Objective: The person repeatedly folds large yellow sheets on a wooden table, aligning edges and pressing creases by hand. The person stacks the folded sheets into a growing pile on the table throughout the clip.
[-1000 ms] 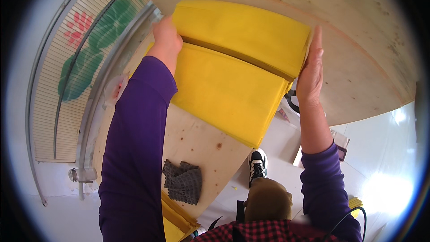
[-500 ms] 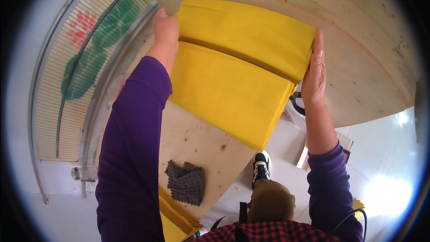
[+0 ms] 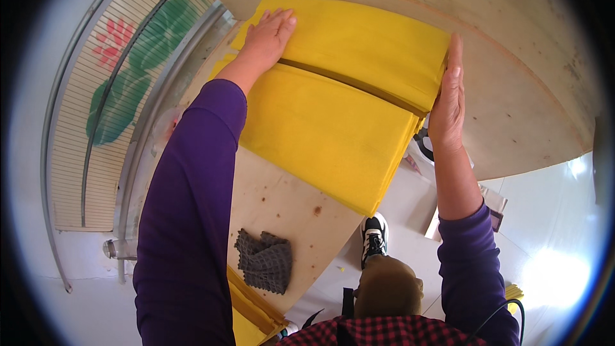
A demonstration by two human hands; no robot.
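Observation:
Two flat piles of yellow folded cloth-like sheets lie side by side on a pale wooden table: a far pile [image 3: 359,45] and a near pile [image 3: 320,134], with a narrow dark gap between them. My left hand [image 3: 269,37] rests palm down, fingers stretched, on the left end of the far pile. Upright against that pile's right end stands my right hand [image 3: 448,106], its fingers straight along the edge. Neither hand grips anything. Layered edges show at the right side of the near pile.
A crumpled dark grey cloth [image 3: 264,261] lies on the table [image 3: 288,198] nearer me. More yellow sheets [image 3: 253,311] are at the lower left. On the left is a slatted panel with painted flowers [image 3: 128,96]. Below the table's edge are a shoe [image 3: 373,238] and a box [image 3: 493,202].
My left hand has moved right from the far pile's left edge onto its top, its fingers now spread there. My right hand stays at the right edge.

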